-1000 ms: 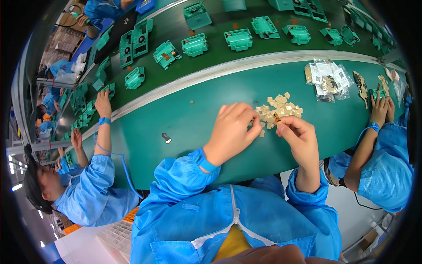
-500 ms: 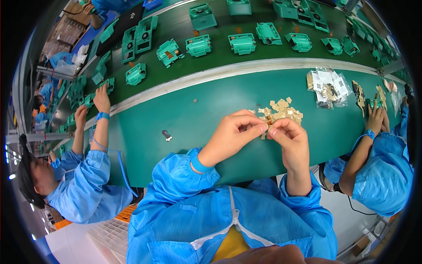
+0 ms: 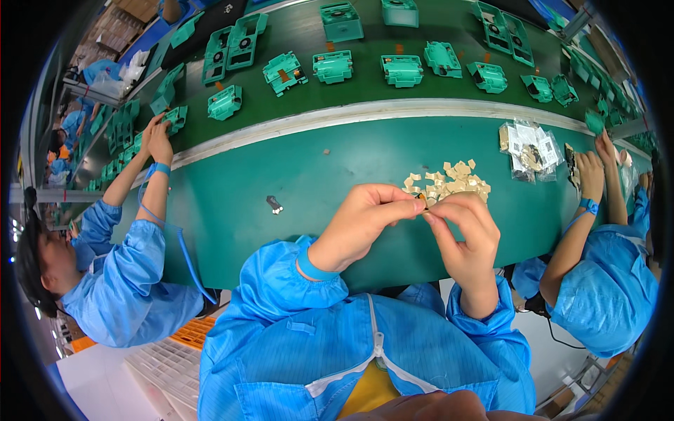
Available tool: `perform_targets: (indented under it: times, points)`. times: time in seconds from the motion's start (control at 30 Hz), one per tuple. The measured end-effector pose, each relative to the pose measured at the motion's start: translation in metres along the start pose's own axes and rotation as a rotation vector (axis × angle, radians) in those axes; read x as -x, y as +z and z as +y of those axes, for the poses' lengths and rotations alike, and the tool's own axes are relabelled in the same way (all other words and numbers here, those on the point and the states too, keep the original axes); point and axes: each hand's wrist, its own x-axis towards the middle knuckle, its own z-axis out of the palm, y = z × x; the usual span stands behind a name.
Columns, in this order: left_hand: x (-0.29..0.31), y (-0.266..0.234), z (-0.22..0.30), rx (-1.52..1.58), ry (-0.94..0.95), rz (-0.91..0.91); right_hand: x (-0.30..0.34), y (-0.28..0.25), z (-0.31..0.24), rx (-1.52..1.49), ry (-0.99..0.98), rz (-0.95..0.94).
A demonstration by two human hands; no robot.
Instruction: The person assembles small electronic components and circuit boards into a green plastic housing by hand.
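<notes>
My left hand and my right hand meet fingertip to fingertip over the green bench. Between the pinched fingers is a small orange-and-black part, mostly covered, so its kind cannot be made out. Both hands are closed on it. Just beyond them lies a loose pile of small flat beige pieces. To the left of my left hand, a small black part with light tips rests on the bench. Farther off sits a tiny brownish block.
Clear plastic bags with labels lie at the right. Beyond a pale rail, a green belt carries several teal housings. Co-workers' hands reach in at the left and the right.
My fingers have shifted slightly on the small part, my right hand turning a little. Belt housings appear slightly farther right. The right co-worker has reached forward with a teal piece.
</notes>
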Motion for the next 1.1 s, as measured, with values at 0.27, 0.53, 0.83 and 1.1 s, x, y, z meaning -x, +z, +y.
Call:
perform_targets:
  times: [0.27, 0.53, 0.83, 1.1]
  points:
    - [0.0, 0.006, 0.0, -0.036, -0.003, 0.054, -0.008, -0.006, 0.007, 0.079, -0.181, -0.069]
    - [-0.009, 0.012, -0.009, -0.05, 0.011, 0.081, -0.014, -0.014, 0.017, 0.136, -0.281, -0.178]
    - [-0.018, 0.017, -0.021, 0.084, -0.015, 0.092, -0.009, -0.014, 0.031, 0.186, -0.353, -0.14]
    - [-0.027, 0.017, -0.028, 0.171, -0.045, 0.085, -0.007, -0.014, 0.043, 0.158, -0.337, -0.127]
